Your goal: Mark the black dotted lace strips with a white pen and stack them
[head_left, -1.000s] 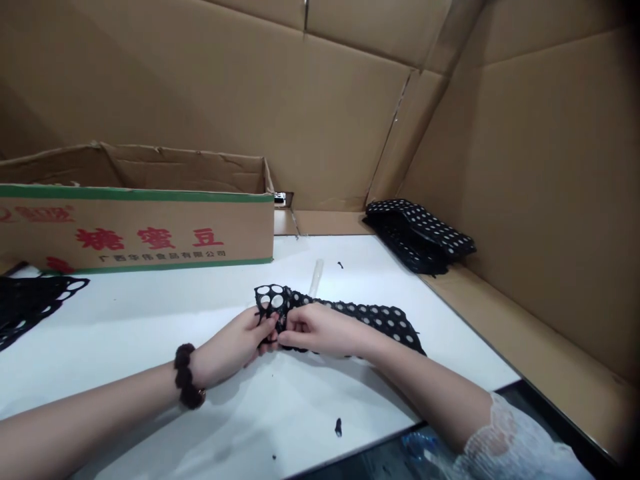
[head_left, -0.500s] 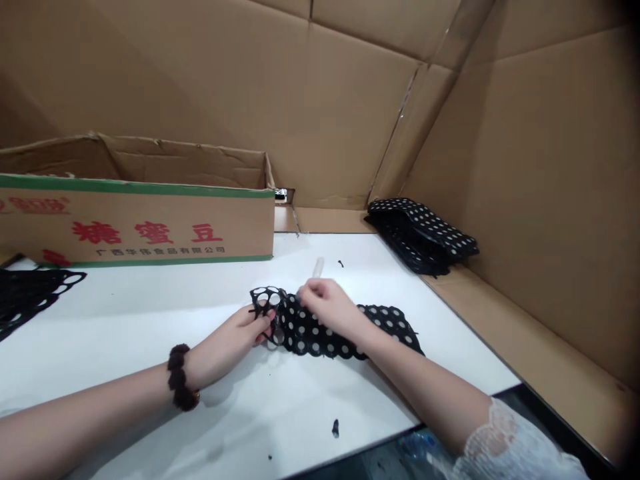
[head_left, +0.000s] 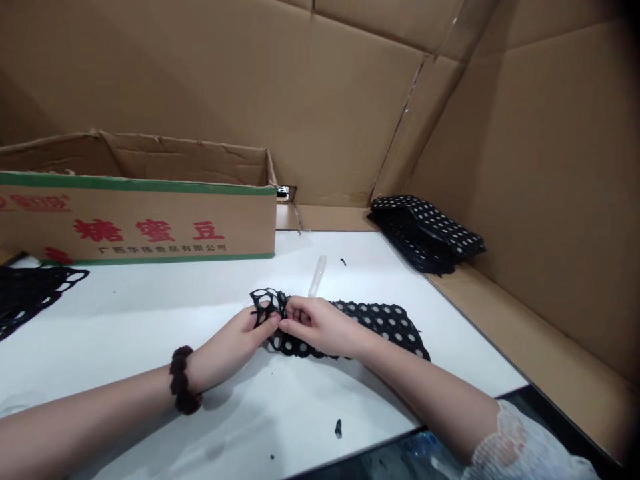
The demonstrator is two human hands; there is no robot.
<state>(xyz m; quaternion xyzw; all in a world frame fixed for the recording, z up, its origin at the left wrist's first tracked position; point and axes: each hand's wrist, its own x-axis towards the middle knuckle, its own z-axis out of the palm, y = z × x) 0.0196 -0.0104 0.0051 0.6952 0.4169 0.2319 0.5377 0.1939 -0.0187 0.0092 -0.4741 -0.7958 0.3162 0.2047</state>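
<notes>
A strip of black mesh fabric with round holes (head_left: pixel 385 319) lies on the white table. My left hand (head_left: pixel 257 327) is closed on its left end, thumb on top. Close beside it, my right hand (head_left: pixel 320 327) pinches the same strip, its thumb and fingertips meeting near my left thumb. Exactly what the right fingertips grip is partly hidden. Just beyond the right hand lies a slim, clear stick-like tool (head_left: pixel 317 275), its near end at the strip's edge.
A cardboard box with red lettering (head_left: pixel 175 230) stands at the back left. Folded black dotted mesh (head_left: pixel 430 233) rests at the back right, and more black mesh (head_left: pixel 40 293) at the far left. Small black scraps (head_left: pixel 339 428) dot the table (head_left: pixel 165 297). Cardboard walls (head_left: pixel 350 113) surround it.
My right hand has let go of the clear tool, which now lies on the table. It has moved left and down to pinch the mesh beside my left hand, which stays in place.
</notes>
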